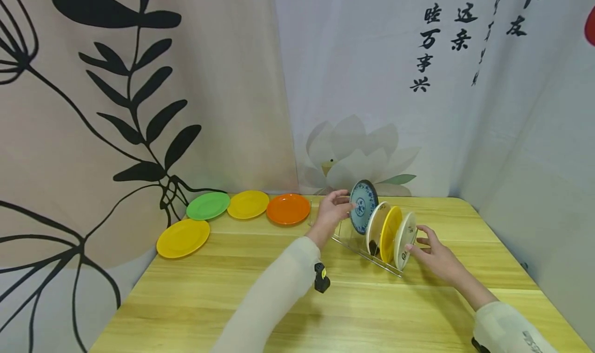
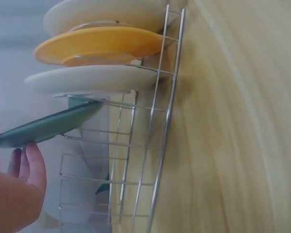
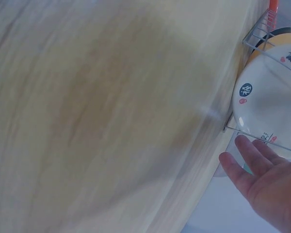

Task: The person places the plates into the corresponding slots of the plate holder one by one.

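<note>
In the head view my left hand (image 1: 331, 213) pinches the rim of a blue-patterned plate (image 1: 364, 207) between thumb and fingers. That plate leans in a wire dish rack (image 1: 367, 257), and the left wrist view shows its lower edge (image 2: 89, 109) among the wires. To its right a cream plate (image 1: 374, 224), a yellow plate (image 1: 389, 234) and a white plate with printed characters (image 1: 407, 239) stand on edge. My right hand (image 1: 434, 255) is beside the white plate, fingertips right at its rim. In the right wrist view its fingers (image 3: 250, 158) are spread and extended by the rack's end.
Left of the rack on the wooden table (image 1: 260, 275) lie an orange plate (image 1: 288, 209), a yellow plate (image 1: 248, 205), a green plate (image 1: 208, 206) and another yellow plate (image 1: 183, 238). Printed curtains (image 1: 232, 110) hang behind and at the sides.
</note>
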Tool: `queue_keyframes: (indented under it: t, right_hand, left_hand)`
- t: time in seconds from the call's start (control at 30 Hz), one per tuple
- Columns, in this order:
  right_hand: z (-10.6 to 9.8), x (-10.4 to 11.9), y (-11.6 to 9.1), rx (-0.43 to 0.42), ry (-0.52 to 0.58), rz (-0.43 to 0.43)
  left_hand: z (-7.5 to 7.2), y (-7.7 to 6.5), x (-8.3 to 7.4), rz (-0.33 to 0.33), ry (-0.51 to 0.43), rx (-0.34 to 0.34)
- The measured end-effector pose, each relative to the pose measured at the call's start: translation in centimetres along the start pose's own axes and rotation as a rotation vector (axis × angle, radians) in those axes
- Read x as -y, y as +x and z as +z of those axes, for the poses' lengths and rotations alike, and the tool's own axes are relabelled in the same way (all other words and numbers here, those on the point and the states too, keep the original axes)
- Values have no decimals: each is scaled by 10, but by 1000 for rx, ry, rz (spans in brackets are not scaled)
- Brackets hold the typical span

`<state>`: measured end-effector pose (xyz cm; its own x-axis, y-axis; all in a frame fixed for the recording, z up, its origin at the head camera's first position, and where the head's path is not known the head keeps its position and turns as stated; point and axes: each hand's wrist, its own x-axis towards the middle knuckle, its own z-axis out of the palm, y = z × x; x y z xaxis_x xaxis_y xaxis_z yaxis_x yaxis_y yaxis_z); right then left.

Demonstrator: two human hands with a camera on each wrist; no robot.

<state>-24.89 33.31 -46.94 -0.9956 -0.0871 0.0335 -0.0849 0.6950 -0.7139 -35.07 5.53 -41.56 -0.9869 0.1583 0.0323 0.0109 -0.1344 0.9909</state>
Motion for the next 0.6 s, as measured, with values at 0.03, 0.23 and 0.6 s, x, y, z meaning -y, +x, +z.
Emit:
queue_keyframes:
  t: [0.03,0.23,0.6]
  right_hand:
    - [0,0,0,0,1,0]
    - [1,1,-1,1,7,-5]
    - [0,2,-1,1,2,-7]
  left_hand:
    - [1,-1,2,-2,12,10]
    - [2,-7,13,-38,44,30]
    - [-14,-5,13,-49,14,-29]
